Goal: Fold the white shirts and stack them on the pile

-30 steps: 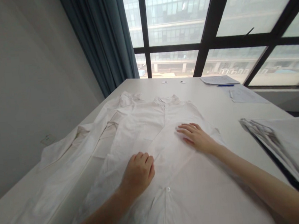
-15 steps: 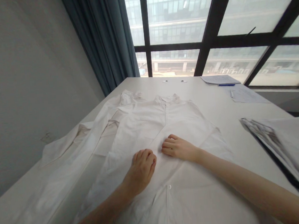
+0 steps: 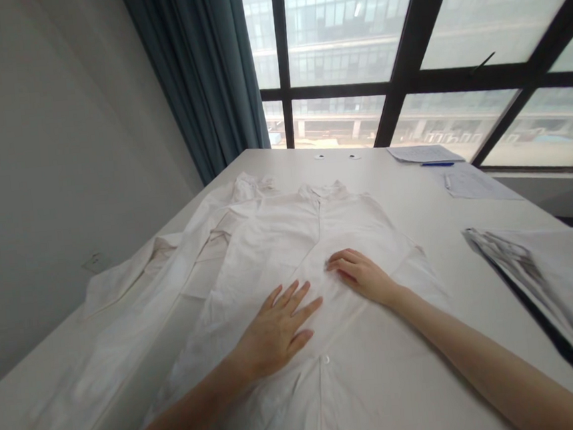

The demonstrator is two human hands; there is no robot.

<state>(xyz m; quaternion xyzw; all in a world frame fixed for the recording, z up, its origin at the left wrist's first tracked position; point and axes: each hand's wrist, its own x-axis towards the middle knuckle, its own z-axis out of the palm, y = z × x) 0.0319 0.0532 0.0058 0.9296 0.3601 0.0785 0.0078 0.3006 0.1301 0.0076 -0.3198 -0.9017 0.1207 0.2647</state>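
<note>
A white shirt (image 3: 273, 243) lies spread front up, its collar at the far end and a small button (image 3: 326, 359) at its lower front. My left hand (image 3: 276, 326) rests palm down on the shirt's middle, fingers spread and holding nothing. To its right, my right hand (image 3: 359, 275) is bent over the shirt front, fingers close together and tips at the cloth, seemingly pinching it. What lies beneath those fingertips is hidden. One long sleeve (image 3: 172, 278) stretches along the left side of the table.
The white table (image 3: 405, 198) reaches to the window. Folded white cloth (image 3: 567, 271) is stacked on the right, with a dark layer beneath. Papers (image 3: 479, 181) and a blue pen (image 3: 437, 164) lie at the far right. A blue curtain (image 3: 204, 75) hangs beside the left wall.
My left hand has opened from curled fingers to a flat spread. My right hand has shifted slightly right and away from it. The shirt lies much as before.
</note>
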